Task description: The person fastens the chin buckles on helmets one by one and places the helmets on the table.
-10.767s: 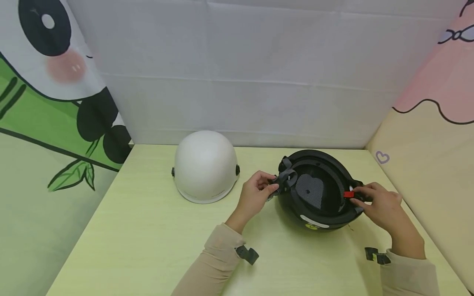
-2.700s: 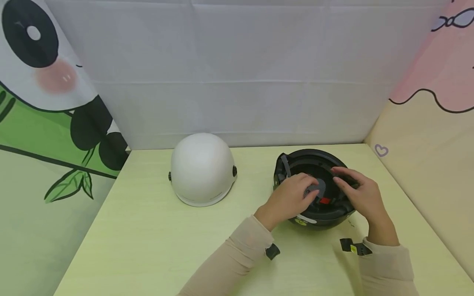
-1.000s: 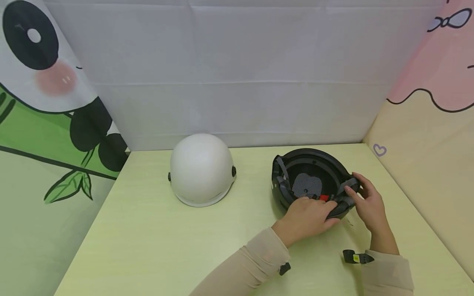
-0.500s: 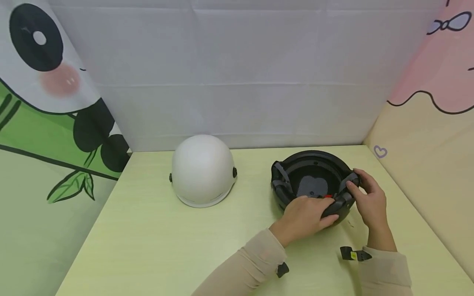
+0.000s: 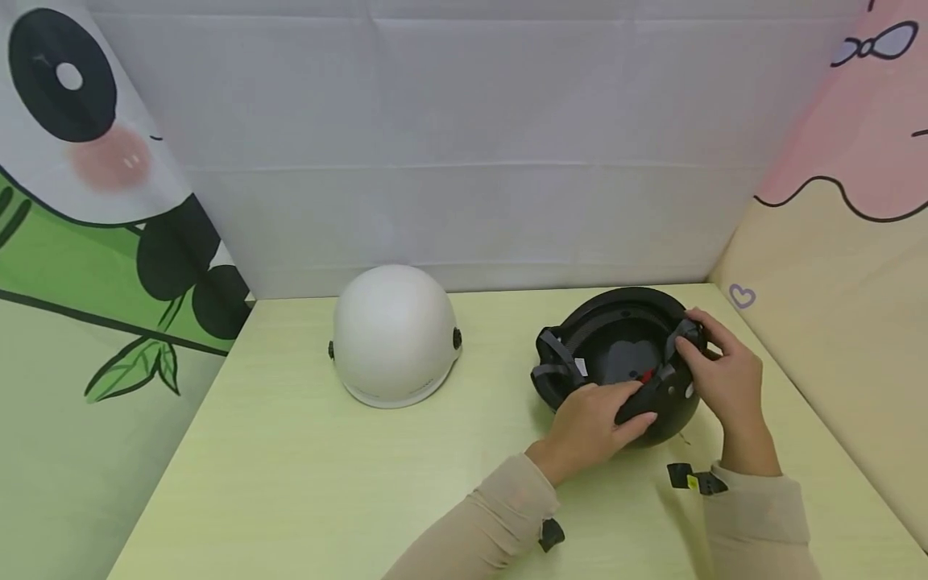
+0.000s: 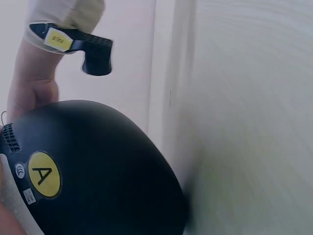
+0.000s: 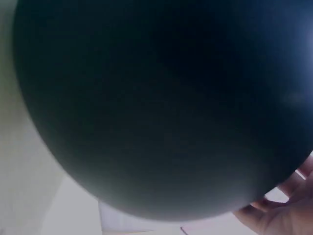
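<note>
A black helmet (image 5: 660, 411) rests upside down on the table's right side, its hollow facing up and toward the left. My left hand (image 5: 590, 427) grips the near rim, thumb outside and fingers reaching inside. On the right rim, my right hand (image 5: 728, 379) pinches the edge beside a grey strap (image 5: 677, 334). A red buckle piece (image 5: 646, 376) shows inside, partly hidden by the left hand. In the left wrist view the black shell (image 6: 112, 171) bears a yellow "A" sticker (image 6: 44, 174). Dark shell (image 7: 161, 122) fills most of the right wrist view.
A white helmet (image 5: 395, 338) stands dome up at the middle left of the pale table (image 5: 304, 475). A white cloth wall (image 5: 471, 161) rises behind, and printed panels flank both sides. The right panel (image 5: 834, 338) stands close to the right arm.
From open-handed work inside the black helmet, both hands came to its rim. Over the last second the helmet has tilted, its right side rising and more outer shell showing.
</note>
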A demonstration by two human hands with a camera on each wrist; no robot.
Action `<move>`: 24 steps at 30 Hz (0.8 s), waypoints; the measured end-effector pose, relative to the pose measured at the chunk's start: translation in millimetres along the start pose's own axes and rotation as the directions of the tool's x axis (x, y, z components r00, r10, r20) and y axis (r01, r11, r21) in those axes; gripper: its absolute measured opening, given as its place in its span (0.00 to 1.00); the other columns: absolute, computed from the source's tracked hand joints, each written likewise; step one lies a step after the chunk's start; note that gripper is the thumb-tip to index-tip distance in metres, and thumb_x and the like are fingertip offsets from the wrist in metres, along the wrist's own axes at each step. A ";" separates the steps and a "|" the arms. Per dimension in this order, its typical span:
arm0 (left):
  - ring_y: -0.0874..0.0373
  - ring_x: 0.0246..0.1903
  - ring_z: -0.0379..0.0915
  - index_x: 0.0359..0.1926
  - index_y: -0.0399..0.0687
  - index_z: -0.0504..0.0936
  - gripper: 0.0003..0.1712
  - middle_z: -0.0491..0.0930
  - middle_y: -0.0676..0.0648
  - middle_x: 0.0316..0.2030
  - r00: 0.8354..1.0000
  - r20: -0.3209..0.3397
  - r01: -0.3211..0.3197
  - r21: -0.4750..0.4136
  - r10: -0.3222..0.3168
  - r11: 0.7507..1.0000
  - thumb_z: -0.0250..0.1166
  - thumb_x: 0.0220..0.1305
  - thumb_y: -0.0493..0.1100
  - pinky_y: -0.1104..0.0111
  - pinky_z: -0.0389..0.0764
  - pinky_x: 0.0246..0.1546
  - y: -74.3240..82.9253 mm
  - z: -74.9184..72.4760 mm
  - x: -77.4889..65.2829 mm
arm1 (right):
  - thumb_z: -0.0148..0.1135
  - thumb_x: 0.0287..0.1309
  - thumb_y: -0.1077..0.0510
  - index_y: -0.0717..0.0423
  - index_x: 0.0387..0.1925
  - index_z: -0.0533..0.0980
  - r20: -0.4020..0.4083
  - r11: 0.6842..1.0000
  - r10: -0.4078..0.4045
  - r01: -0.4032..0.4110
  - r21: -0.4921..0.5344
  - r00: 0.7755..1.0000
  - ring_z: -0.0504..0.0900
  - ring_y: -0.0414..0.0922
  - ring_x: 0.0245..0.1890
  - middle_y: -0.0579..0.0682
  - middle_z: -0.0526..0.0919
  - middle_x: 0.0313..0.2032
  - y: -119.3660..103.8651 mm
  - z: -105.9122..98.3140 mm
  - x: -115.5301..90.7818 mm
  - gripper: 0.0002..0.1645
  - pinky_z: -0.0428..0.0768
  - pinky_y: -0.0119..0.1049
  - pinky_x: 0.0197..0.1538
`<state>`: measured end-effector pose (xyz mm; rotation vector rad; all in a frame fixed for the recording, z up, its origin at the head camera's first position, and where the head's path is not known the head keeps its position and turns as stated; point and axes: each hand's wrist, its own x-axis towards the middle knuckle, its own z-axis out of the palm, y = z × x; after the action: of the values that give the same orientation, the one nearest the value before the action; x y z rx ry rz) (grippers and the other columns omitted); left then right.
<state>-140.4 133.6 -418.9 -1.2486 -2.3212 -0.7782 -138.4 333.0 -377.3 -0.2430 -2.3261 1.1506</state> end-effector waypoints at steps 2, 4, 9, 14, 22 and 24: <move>0.64 0.44 0.79 0.55 0.42 0.80 0.23 0.83 0.51 0.48 1.000 -0.012 0.022 -0.045 -0.022 0.999 0.61 0.69 0.53 0.78 0.72 0.48 -0.7 2.2 -1.3 | 0.64 0.61 0.55 0.53 0.59 0.78 -0.001 1.000 0.004 -0.004 -0.025 1.000 0.71 0.20 0.43 0.53 0.79 0.57 -4.8 -0.5 1.0 0.24 0.73 0.19 0.45; 0.63 0.44 0.79 0.56 0.43 0.80 0.23 0.83 0.51 0.49 0.999 -0.021 0.047 -0.089 -0.049 0.995 0.60 0.69 0.53 0.78 0.72 0.48 -1.4 4.7 -2.3 | 0.64 0.61 0.54 0.52 0.59 0.78 -0.002 0.999 0.012 -0.012 -0.044 1.000 0.72 0.23 0.46 0.51 0.78 0.58 -8.2 -0.9 2.3 0.24 0.73 0.20 0.46; 0.63 0.44 0.79 0.56 0.42 0.79 0.22 0.83 0.49 0.48 0.992 -0.045 0.109 -0.217 -0.121 0.970 0.61 0.68 0.51 0.78 0.72 0.48 -2.9 9.6 -4.5 | 0.65 0.61 0.54 0.51 0.59 0.79 -0.007 0.999 0.018 -0.019 -0.029 1.000 0.76 0.45 0.57 0.49 0.76 0.60 -14.2 0.0 5.7 0.24 0.74 0.24 0.48; 0.63 0.45 0.78 0.56 0.40 0.78 0.22 0.83 0.47 0.47 0.985 -0.059 0.137 -0.305 -0.162 0.942 0.62 0.67 0.48 0.79 0.72 0.48 -3.0 8.4 -6.3 | 0.65 0.60 0.56 0.52 0.57 0.80 -0.023 1.000 0.018 -0.018 0.004 1.000 0.75 0.52 0.58 0.48 0.77 0.60 -18.9 3.6 7.9 0.22 0.73 0.30 0.53; 0.65 0.37 0.75 0.54 0.37 0.77 0.19 0.82 0.44 0.44 0.980 -0.087 0.116 -0.481 -0.179 0.869 0.62 0.67 0.44 0.80 0.72 0.42 -5.3 12.8 -8.9 | 0.64 0.60 0.55 0.51 0.56 0.80 -0.006 1.000 -0.008 0.008 -0.031 1.000 0.74 0.53 0.59 0.48 0.76 0.60 -24.2 5.1 9.9 0.22 0.71 0.30 0.52; 0.66 0.37 0.75 0.55 0.36 0.76 0.20 0.82 0.43 0.45 0.978 -0.087 0.116 -0.532 -0.191 0.839 0.63 0.66 0.42 0.80 0.72 0.42 -5.7 14.3 -10.0 | 0.64 0.60 0.55 0.51 0.56 0.80 -0.001 0.998 -0.028 0.028 -0.047 1.000 0.73 0.55 0.59 0.49 0.76 0.60 -25.5 5.2 10.7 0.21 0.72 0.35 0.52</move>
<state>-141.1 133.8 -437.2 -1.1645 -2.1850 -1.5880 -148.4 317.6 -355.9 -0.2278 -2.3496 1.0822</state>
